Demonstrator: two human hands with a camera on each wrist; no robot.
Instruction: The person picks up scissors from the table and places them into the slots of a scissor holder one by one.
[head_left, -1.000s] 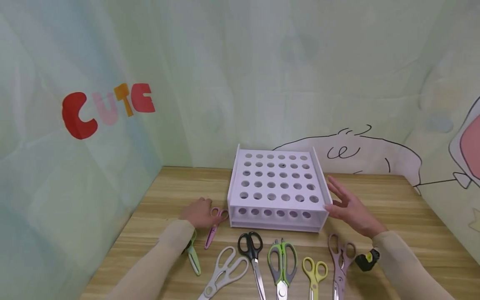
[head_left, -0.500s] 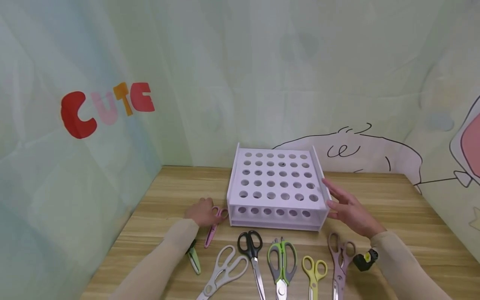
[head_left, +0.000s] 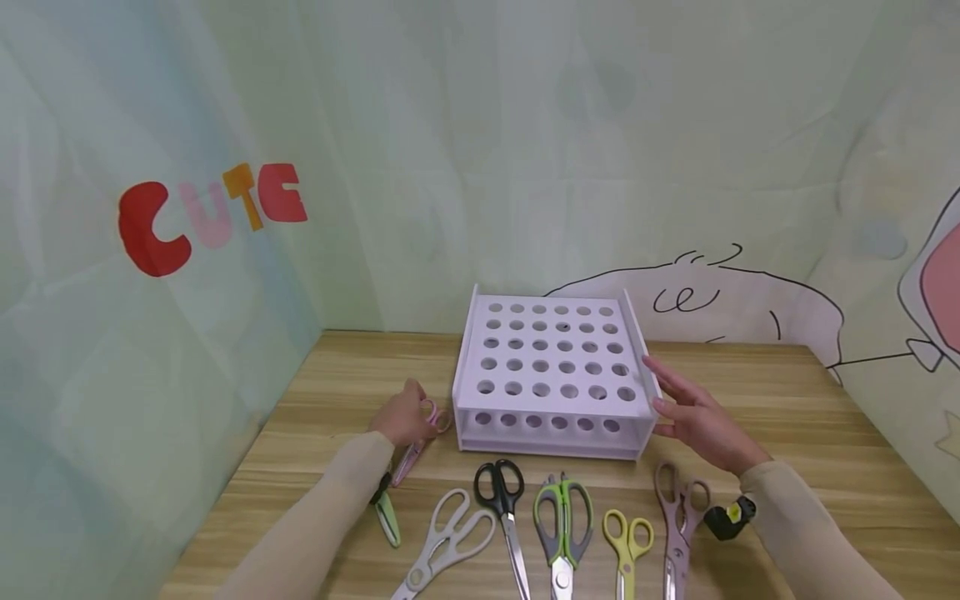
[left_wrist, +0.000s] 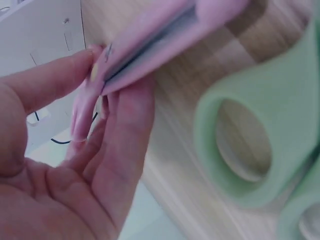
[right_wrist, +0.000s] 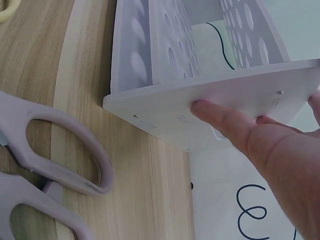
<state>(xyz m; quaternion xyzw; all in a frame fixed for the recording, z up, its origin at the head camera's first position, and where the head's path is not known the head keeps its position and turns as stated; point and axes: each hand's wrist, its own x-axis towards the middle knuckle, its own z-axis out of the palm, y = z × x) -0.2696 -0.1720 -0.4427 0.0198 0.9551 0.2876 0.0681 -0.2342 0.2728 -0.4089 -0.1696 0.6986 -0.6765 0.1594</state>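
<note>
My left hand (head_left: 405,417) pinches a pair of pink scissors (left_wrist: 145,47) between thumb and fingers, at the left of the white rack (head_left: 525,404). In the left wrist view, the thumb lies at the pivot end, and the blades with their pink covering point away from the palm. Beside that hand, green scissors (head_left: 387,518) lie on the table, their handles partly hidden by the wrist in the head view. My right hand (head_left: 705,421) touches the rack's right side panel (right_wrist: 160,107) with its fingers extended.
Along the front of the wooden table (head_left: 352,367) lie white scissors (head_left: 417,575), black-handled scissors (head_left: 501,498), green-and-grey scissors (head_left: 562,533), yellow scissors (head_left: 627,550) and mauve scissors (head_left: 677,550). The rack has rows of round holes. A printed cloth backdrop (head_left: 525,167) stands behind.
My left hand has taken hold of the pink scissors and raised them slightly, swinging their tips to the left. My right hand's fingers have come against the rack's side.
</note>
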